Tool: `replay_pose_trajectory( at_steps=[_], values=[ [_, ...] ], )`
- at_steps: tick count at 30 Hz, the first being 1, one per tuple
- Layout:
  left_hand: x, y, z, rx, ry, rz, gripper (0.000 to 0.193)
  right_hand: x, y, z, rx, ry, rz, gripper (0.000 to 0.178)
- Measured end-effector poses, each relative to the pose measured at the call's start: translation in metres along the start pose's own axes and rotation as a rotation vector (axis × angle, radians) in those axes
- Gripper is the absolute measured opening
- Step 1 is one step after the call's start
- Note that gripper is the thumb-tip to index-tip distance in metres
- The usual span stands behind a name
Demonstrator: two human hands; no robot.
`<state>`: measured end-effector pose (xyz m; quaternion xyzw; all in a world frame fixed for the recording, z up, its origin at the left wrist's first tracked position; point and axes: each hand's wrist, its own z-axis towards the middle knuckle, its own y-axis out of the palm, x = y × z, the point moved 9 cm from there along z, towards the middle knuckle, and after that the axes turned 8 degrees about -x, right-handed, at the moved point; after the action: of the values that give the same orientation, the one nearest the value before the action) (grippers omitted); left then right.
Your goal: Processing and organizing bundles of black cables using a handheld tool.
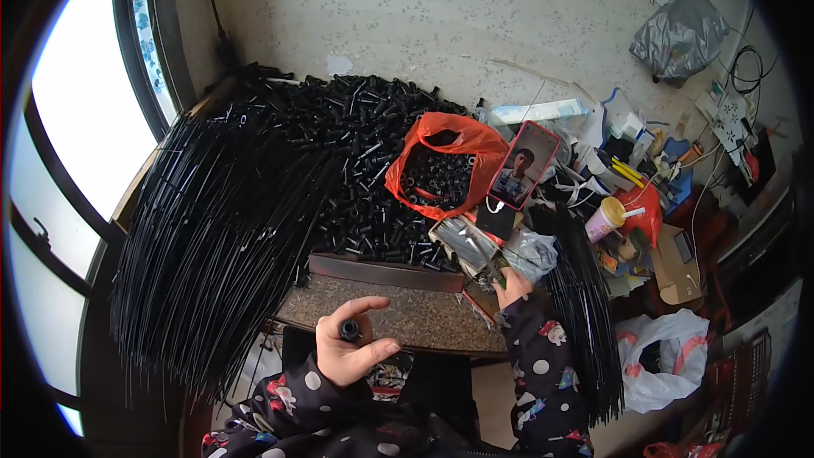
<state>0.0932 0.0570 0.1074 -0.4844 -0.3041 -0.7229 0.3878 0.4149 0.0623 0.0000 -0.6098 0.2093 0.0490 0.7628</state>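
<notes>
Above the near edge of the speckled brown table, my left hand (352, 346) holds a short black plastic tube (349, 330), its round end facing up. The thumb and index finger of that hand are spread apart, while the other fingers curl around the tube. Farther right, my right hand (512, 290) is closed on a slim tool with a green handle (500, 280), whose exact kind I cannot make out. That tool's front end points at a small open box (466, 242) of thin grey metal pieces.
Black plastic tubes (365, 119) are heaped behind a dark strip (386, 273). Long black rods (212, 254) hang over the left edge; more rods (585, 322) lie at right. A red bag (465, 137) holds small rings, beside a phone (524, 164) and a cup (604, 219).
</notes>
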Motion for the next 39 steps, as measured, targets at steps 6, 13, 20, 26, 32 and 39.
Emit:
replay_pose_trajectory(
  at_steps=[6,13,20,26,32,39],
  values=[
    [0.0,0.001,0.004,-0.023,0.016,0.018,0.044,-0.016,0.004,0.003,-0.072,-0.142,-0.097,0.026],
    [-0.003,0.014,0.002,-0.144,-0.053,0.026,0.04,-0.014,-0.022,-0.014,0.114,-0.017,-0.068,0.027],
    [0.02,0.044,0.003,-0.17,-0.023,0.093,0.052,-0.179,-0.049,-0.088,-0.113,-0.027,1.532,0.022],
    [0.039,0.038,-0.012,-0.116,0.057,0.049,0.057,-0.214,-0.059,-0.117,0.051,-0.179,1.634,0.023],
    [0.046,0.03,-0.024,-0.106,0.063,0.106,0.057,-0.225,-0.058,-0.124,0.01,-0.188,1.659,0.023],
    [0.052,0.025,-0.029,-0.028,0.101,0.186,0.067,-0.233,-0.07,-0.123,0.079,-0.291,1.543,0.025]
  ],
)
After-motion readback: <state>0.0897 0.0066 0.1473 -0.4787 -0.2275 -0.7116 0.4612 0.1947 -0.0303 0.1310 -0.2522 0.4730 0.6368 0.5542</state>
